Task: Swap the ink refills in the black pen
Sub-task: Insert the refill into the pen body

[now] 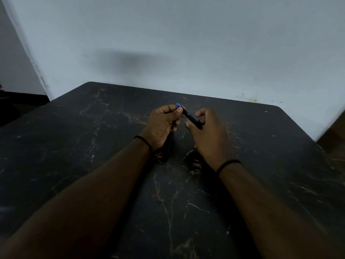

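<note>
Here, from the head camera, both hands are up over the middle of a dark marbled table; the left hand is curled, thumb and fingertips pinching the black pen close to its blue end, which pokes out just above that pinch; from there the pen slants down and to the right, straight into the right hand; the right hand's fingers are bent loosely round the lower end of the pen, thumb beneath and forefinger above, though the blur there makes it hard to say how firmly they close, so I cannot tell whether that grip is tight or slack; below the left palm, a second slim dark piece hangs down toward the table, tucked under the heel of the hand; whether it touches the surface is unclear; a thin black band circles the left wrist, and another circles the right; a pale wall stands behind the table's far edge.
</note>
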